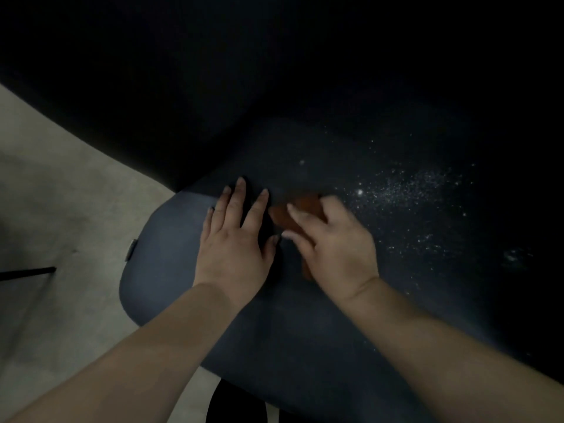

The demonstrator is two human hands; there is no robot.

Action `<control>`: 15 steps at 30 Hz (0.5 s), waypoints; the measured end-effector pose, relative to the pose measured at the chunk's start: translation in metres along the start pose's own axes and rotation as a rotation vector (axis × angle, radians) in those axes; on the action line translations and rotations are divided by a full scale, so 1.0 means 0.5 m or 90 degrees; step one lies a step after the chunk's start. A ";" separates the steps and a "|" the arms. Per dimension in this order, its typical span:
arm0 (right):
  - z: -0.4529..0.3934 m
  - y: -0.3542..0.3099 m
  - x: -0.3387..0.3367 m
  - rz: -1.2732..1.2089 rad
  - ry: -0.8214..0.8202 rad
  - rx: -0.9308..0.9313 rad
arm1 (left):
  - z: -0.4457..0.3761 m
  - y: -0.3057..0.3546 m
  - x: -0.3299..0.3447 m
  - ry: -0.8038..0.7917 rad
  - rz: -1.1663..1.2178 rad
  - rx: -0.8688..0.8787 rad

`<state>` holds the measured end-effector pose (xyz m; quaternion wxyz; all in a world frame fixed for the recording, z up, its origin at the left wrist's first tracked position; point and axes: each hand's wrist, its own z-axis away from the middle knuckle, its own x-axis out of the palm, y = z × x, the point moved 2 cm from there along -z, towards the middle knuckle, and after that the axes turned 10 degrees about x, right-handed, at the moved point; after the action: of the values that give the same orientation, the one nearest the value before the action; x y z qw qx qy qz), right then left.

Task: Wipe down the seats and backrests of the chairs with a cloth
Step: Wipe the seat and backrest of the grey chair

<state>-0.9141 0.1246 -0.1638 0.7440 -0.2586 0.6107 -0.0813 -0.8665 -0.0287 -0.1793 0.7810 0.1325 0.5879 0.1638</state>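
Crumbs (406, 190) lie scattered pale across the right half of the dark seat (171, 239), so that is where I would send the wiping next. My right hand (332, 239) presses a rust-coloured cloth (305, 206) flat against the seat near its middle; the fingers look loosely bent over it, though blur keeps me from telling how firmly they grip. My left hand (235, 239) rests just beside it, fingers spread and palm down, steadying the chair. To do this well, I judge, I should keep the cloth flat, sweep rightward through the specks in overlapping strokes, and gather them toward one edge instead of smearing them. Beyond, the backrest (274, 71) is nearly black and unreadable.
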 end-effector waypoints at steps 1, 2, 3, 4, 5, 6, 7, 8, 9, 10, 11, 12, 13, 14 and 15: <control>0.001 -0.001 0.003 0.018 -0.010 -0.032 | -0.001 0.002 0.001 0.001 0.004 -0.001; -0.017 0.003 0.002 0.032 -0.012 -0.040 | -0.002 0.003 0.001 0.000 0.003 0.000; -0.048 0.009 0.000 0.039 -0.004 -0.021 | -0.005 0.004 0.000 0.000 -0.001 0.003; -0.083 0.017 -0.003 0.042 0.012 0.011 | -0.008 0.005 -0.001 0.001 -0.006 0.007; -0.115 0.028 -0.007 0.044 0.033 0.047 | -0.012 0.004 -0.003 0.002 -0.009 0.012; -0.133 0.036 -0.010 0.039 0.053 0.075 | -0.016 0.004 -0.005 0.002 -0.011 0.015; -0.135 0.037 -0.011 0.035 0.065 0.090 | -0.021 0.004 -0.008 0.000 -0.013 0.016; -0.121 0.032 -0.011 0.031 0.064 0.079 | -0.026 0.005 -0.010 0.001 -0.013 0.015; -0.096 0.026 -0.010 0.030 0.051 0.046 | -0.031 0.007 -0.011 0.003 -0.014 0.012; -0.067 0.023 -0.011 0.029 0.036 0.010 | -0.036 0.010 -0.013 0.004 -0.016 0.009; -0.042 0.023 -0.015 0.032 0.024 -0.015 | -0.041 0.011 -0.015 0.005 -0.017 0.005; -0.030 0.031 -0.020 0.034 0.015 -0.019 | -0.045 0.012 -0.017 0.006 -0.020 0.003; -0.036 0.042 -0.025 0.036 0.017 -0.011 | -0.048 0.012 -0.018 0.005 -0.025 0.004; -0.056 0.050 -0.030 0.042 0.027 0.003 | -0.050 0.012 -0.019 0.004 -0.029 0.004; -0.085 0.054 -0.032 0.050 0.044 0.027 | -0.052 0.010 -0.020 0.003 -0.029 0.003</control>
<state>-0.9638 0.1425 -0.1682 0.7303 -0.2159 0.6440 -0.0737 -0.8947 -0.0279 -0.1756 0.7829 0.1205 0.5930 0.1445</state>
